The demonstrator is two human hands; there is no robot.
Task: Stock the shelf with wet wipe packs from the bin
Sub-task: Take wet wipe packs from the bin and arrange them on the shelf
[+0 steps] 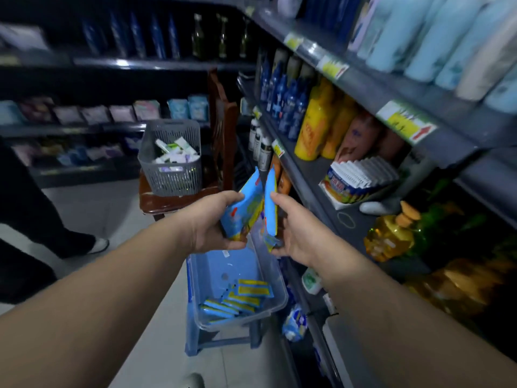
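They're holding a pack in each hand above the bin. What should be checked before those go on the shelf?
1. Left hand grips a blue wet wipe pack: ok.
2. Right hand grips the second pack: ok.
3. Bare space on the shelf near the row of white packs: ok.
4. Price label matches these packs: cannot tell, blurred.
5. More packs waiting in the clear bin: ok, several.

A dim shop aisle with a pale tiled floor (117,208). Dark shelves (156,64) of bottles and packets line the back wall. A brown wooden chair (221,119) stands before them, with a grey slotted basket (173,175) on its seat. A person's dark trouser leg (42,214) is at the left.
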